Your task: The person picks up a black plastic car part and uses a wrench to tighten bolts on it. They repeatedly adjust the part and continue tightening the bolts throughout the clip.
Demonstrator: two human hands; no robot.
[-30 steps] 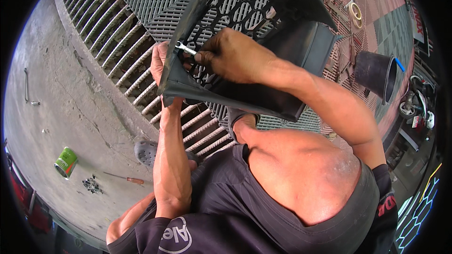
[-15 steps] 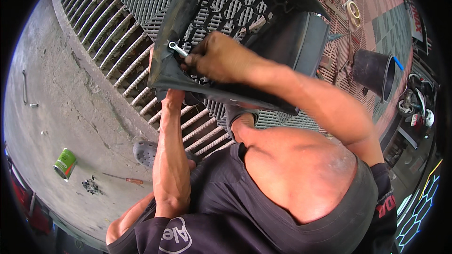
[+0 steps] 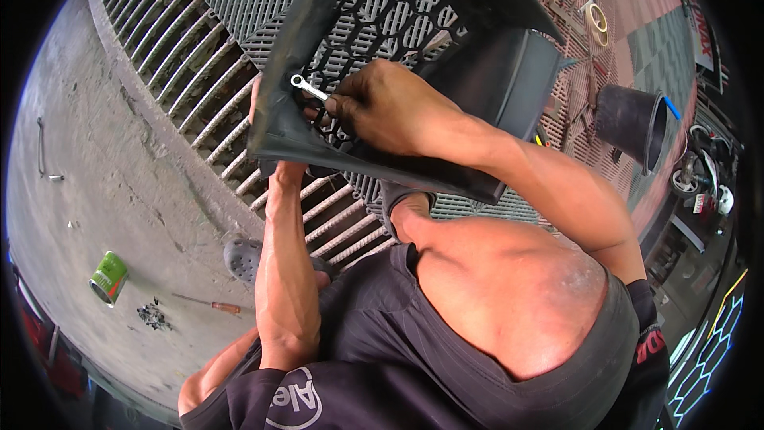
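Observation:
A black plastic grille panel (image 3: 521, 72) with a honeycomb mesh is tilted above my legs. My right hand (image 3: 391, 103) is closed around a shiny ring wrench (image 3: 313, 88). The wrench's ring end lies at the panel's left inner wall, near the lower left corner of the mesh. My left hand (image 3: 255, 103) reaches up from below and holds that same corner from outside. Only part of a finger shows past the left edge; the panel covers most of the hand. Whatever fastener may be inside the ring is too small to make out.
A metal floor grate (image 3: 171, 72) runs beside concrete. On the concrete lie a green can (image 3: 108, 277), small dark hardware (image 3: 153, 315), a screwdriver (image 3: 226, 307) and a long metal tool (image 3: 41, 151). A black bucket (image 3: 629, 123) and a tape roll (image 3: 597, 24) are at right.
My right hand has shifted slightly right, and the wrench has swung to a flatter angle, showing more of its shaft. The panel has tilted a little.

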